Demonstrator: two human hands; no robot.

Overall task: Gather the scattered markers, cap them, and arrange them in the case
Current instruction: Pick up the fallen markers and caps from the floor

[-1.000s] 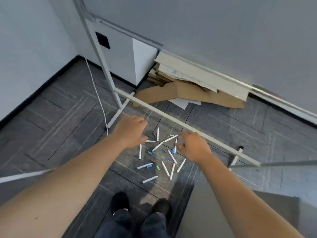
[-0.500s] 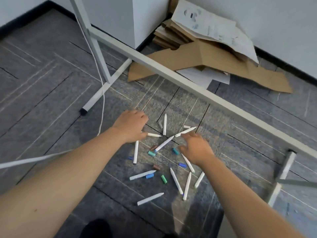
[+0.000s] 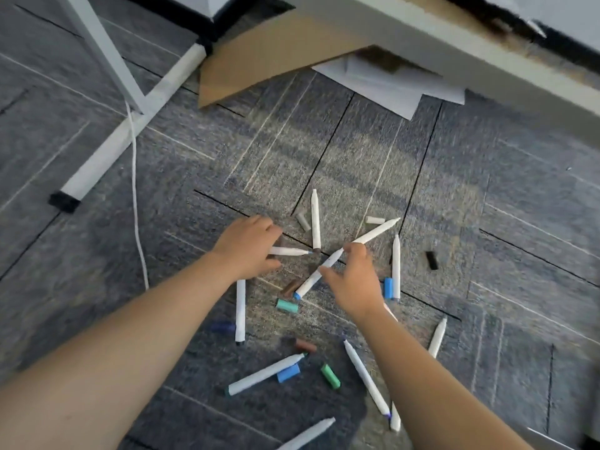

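The gathering step is in hand, and nothing is capped yet: white markers lie scattered over the grey carpet floor (image 3: 422, 177), all well apart from their loose caps, and no case shows anywhere in view. The left hand (image 3: 248, 250) is curled on the near end of a short marker (image 3: 289, 251) that lies flat and points right, so its grip looks closed on that barrel, though the palm hides the contact. The right hand (image 3: 354, 277) pinches the middle of a long diagonal marker (image 3: 337, 256) between thumb and fingertips; its blue tip sits low near a brown cap (image 3: 290, 287) and a teal cap (image 3: 287, 306). Whether that marker is off the carpet or just touching it I cannot tell. Other caps lie around: a blue cap (image 3: 388, 288) just beside an upright-lying marker, a green cap (image 3: 330, 376), a black cap (image 3: 431, 260) farther right. The next move probably calls for lifting both held markers clear, then matching each bare tip to a cap of its own colour and pressing it home, before the case is found and filled.
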